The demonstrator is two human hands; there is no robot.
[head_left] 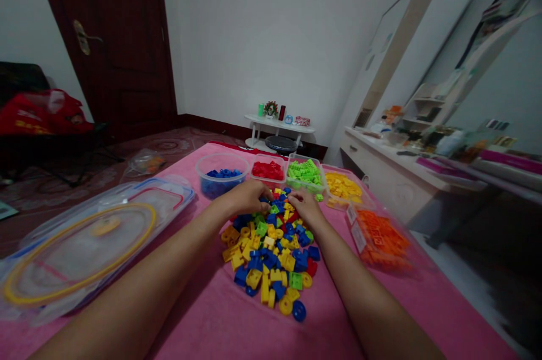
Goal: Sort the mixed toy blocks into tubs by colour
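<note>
Both hands, left hand (248, 196) and right hand (305, 205), rest fingers curled on the far edge of the brick pile (271, 253) mid-bed; any grip is hidden. Sorting seems underway; next comes picking one colour for its tub (223, 174).

Five sorted tubs — blue (222, 173), red (267, 169), green (305, 173), yellow (341, 186), orange (381, 238) — one mixed pile (271, 253), two hands (275, 202).

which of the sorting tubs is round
The blue-brick tub, leftmost in the row behind the pile. It is a round clear bowl; the red, green and yellow tubs beside it are rectangular.
</note>
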